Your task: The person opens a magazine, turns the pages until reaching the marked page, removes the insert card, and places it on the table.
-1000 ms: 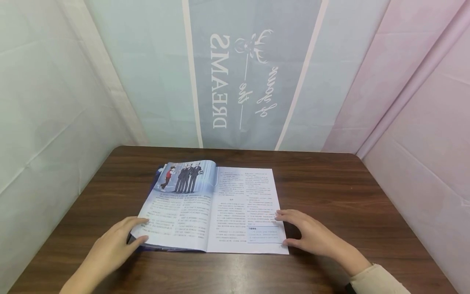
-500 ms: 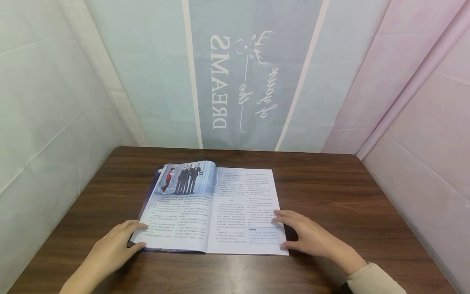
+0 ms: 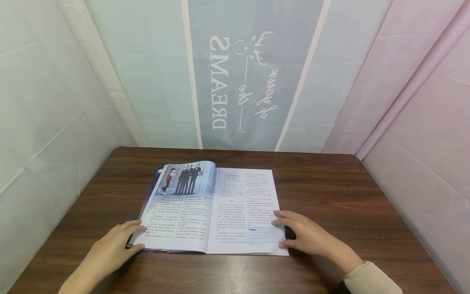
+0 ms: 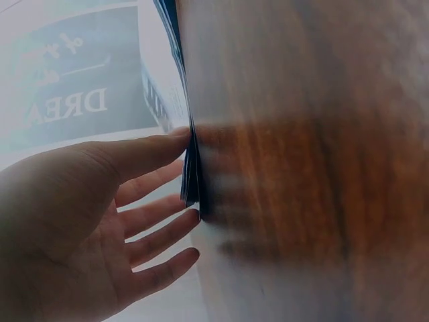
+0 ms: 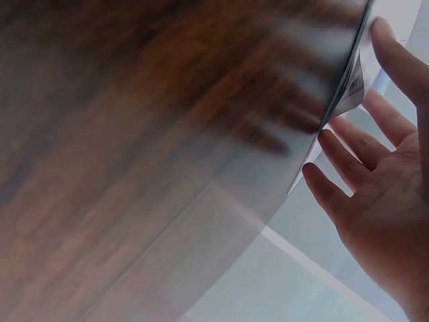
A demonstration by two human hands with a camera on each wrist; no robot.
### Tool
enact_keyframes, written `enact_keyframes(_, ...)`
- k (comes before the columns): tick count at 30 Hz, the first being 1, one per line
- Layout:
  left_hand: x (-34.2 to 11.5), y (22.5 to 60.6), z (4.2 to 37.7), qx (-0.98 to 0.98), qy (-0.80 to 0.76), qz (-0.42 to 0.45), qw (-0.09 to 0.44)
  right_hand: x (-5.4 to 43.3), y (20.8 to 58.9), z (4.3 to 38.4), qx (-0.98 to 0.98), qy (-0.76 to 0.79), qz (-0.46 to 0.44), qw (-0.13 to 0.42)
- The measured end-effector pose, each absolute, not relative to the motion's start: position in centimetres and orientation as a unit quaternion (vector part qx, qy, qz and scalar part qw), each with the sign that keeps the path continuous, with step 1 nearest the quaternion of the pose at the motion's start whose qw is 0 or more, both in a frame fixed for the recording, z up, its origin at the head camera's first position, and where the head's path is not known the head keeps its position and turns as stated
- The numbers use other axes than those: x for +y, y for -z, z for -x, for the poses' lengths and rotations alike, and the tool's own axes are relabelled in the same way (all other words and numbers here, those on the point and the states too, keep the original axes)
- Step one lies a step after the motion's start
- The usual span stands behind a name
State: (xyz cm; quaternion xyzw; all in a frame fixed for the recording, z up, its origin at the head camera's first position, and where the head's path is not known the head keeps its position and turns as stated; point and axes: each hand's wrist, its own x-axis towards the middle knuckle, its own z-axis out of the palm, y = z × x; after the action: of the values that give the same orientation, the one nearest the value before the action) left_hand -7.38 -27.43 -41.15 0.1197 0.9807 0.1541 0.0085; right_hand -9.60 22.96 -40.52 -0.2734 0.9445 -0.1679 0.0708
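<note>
An open magazine [image 3: 231,220] lies on the brown wooden table, printed text on both pages and a picture of suited figures at the upper left. My left hand [image 3: 111,247] rests at its lower left edge, fingertips on the page margin and thumb at the corner. In the left wrist view, the left hand [image 4: 100,208] has its fingers spread beside the stacked pages [image 4: 191,174]. At the lower right edge, my right hand [image 3: 312,234] touches the right page with extended fingers. The right wrist view shows a bent page corner [image 5: 352,90] between the right hand's [image 5: 389,181] thumb and fingers.
The dark wood table [image 3: 330,192] extends around the magazine. Pale fabric panels stand at the left, right and back; the back panel [image 3: 249,81] carries mirrored lettering.
The right page's lower outer edge has drawn slightly inward, showing a strip of the sheet beneath. Both hands have shifted only a little. The left page lies slightly lower at its outer edge.
</note>
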Motion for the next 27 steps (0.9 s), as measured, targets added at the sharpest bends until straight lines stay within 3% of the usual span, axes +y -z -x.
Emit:
enact_keyframes(16,-27.0,40.6,7.5,0.981,-0.152,-0.123,-0.002,22.3,39.5,10.3,0.942,0.204,0.265,0.038)
enact_keyframes(27,-23.3,39.3,8.3,0.962,-0.2,-0.17,-0.075,21.9,38.9,10.9,0.931,0.235,0.279,-0.024)
